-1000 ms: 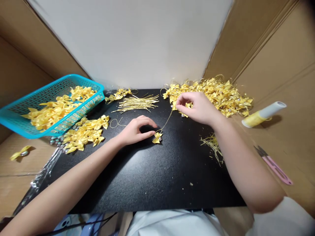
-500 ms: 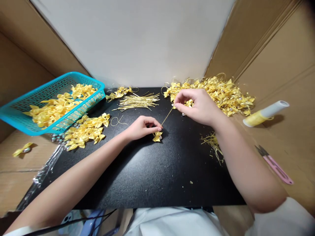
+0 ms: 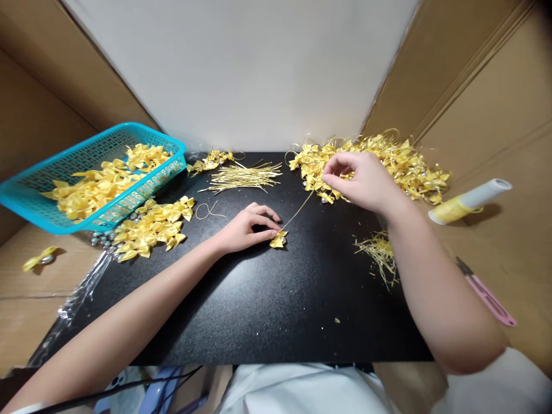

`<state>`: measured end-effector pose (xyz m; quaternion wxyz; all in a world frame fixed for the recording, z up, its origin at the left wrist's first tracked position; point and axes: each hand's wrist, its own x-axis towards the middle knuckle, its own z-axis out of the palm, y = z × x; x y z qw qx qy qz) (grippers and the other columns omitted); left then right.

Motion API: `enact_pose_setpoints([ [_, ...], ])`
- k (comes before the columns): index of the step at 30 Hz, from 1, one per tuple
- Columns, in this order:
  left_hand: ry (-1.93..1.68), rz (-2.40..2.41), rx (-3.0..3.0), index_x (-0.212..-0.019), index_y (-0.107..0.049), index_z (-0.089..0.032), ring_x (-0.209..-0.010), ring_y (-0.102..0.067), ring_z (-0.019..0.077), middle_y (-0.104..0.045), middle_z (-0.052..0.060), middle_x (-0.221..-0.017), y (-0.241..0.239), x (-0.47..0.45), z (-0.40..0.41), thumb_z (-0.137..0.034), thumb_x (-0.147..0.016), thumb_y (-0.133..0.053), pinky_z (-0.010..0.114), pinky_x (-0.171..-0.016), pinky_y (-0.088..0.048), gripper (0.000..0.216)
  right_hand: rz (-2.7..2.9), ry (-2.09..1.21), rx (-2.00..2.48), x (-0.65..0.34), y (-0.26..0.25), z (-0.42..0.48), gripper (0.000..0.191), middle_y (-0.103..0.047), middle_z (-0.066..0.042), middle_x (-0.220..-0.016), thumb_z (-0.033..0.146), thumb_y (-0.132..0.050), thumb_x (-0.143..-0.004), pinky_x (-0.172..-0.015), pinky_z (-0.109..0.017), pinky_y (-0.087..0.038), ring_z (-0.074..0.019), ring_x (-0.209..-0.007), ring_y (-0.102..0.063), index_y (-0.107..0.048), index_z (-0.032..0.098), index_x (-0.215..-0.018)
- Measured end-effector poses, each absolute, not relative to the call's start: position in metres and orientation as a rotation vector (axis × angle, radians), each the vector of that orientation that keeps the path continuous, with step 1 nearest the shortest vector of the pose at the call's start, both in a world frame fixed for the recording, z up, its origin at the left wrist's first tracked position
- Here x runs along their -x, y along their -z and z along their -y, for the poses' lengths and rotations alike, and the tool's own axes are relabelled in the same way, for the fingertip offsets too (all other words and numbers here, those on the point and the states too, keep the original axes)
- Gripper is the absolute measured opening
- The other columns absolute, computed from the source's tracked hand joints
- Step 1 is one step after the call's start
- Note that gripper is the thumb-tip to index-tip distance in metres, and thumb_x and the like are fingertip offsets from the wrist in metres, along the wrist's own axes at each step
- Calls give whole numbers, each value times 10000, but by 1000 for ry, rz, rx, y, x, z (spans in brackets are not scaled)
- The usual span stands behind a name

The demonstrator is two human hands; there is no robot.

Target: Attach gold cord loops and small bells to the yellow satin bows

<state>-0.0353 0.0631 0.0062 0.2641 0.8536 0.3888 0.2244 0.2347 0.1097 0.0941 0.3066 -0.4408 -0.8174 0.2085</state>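
My left hand (image 3: 251, 229) rests on the black tabletop with its thumb and fingers apart. Its thumb tip touches the edge of a small yellow ribbon bow (image 3: 278, 240) with a silver bell. From the bow, a thin gold cord (image 3: 297, 211) runs up and right toward my right hand (image 3: 360, 181). Thumb and index finger of that hand are pinched together above the table. The cord's far end blends into yellow bows behind it, so its contact with the fingertips is hard to see.
A turquoise basket (image 3: 92, 224) of bows stands at left, beside loose bows (image 3: 150, 230) and bells (image 3: 101, 238). Cut cords (image 3: 244, 176) lie at the back, finished-looking bows (image 3: 388, 161) at back right. Cord scraps (image 3: 379, 253), a cord-wound tube (image 3: 470, 201) and pink snips (image 3: 489, 299) are at right.
My left fingers have spread from their pinch at the bow. My right hand has moved right, and a longer stretch of cord now shows, slightly curved. The bow stays nearly in place.
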Motion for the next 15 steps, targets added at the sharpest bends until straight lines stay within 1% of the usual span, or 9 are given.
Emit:
enact_pose_setpoints([
  [2,-619,-1086,-2328,-1021,-724,-219,-1069,-577,216,-667,67,-1146,-9,37,-63,-270,-891,-581,430,-991,-382,200,2169,-551,1169,-235,-94,-109,67,-641,-31,-756,194,-554,-748,-724,-338,-446,-148,-715,-565,-605,172,-711],
  [4,-671,-1120,-2298,-1073,-696,-210,-1078,-568,211,-656,71,-1158,-12,36,-64,-258,-899,-556,407,-970,-407,229,2174,-564,1169,-234,-94,-109,66,-644,-32,-764,195,-552,-748,-728,-339,-450,-147,-716,-569,-603,173,-713],
  [7,-709,-1121,-2213,-1079,-679,-197,-970,-588,187,-684,65,-1077,-18,27,-69,-299,-877,-599,334,-833,-468,240,2176,-585,1167,-232,-95,-107,64,-643,-28,-759,196,-551,-746,-718,-335,-453,-145,-704,-570,-597,174,-708],
  [9,-698,-1103,-2185,-1081,-679,-187,-907,-598,174,-704,61,-1030,-21,16,-72,-315,-838,-659,305,-770,-471,275,2174,-580,1154,-231,-96,-106,65,-640,-26,-752,196,-553,-747,-714,-333,-452,-143,-701,-569,-597,173,-705],
  [11,-689,-1067,-2159,-1036,-703,-177,-873,-619,164,-723,59,-983,-23,6,-76,-302,-816,-689,295,-763,-473,253,2172,-567,1132,-231,-97,-105,66,-640,-25,-750,198,-557,-749,-716,-331,-451,-144,-707,-568,-597,172,-702],
  [13,-692,-1025,-2100,-934,-738,-168,-827,-649,156,-743,57,-915,-22,0,-79,-289,-813,-693,290,-763,-484,177,2168,-557,1118,-231,-97,-104,69,-641,-26,-751,206,-564,-753,-721,-332,-452,-146,-714,-569,-599,172,-704],
  [15,-686,-1014,-2024,-844,-759,-160,-772,-673,154,-756,59,-852,-20,0,-80,-290,-805,-698,283,-743,-500,149,2161,-548,1124,-232,-99,-104,71,-642,-27,-748,212,-570,-756,-719,-336,-450,-148,-713,-569,-604,172,-707],
])
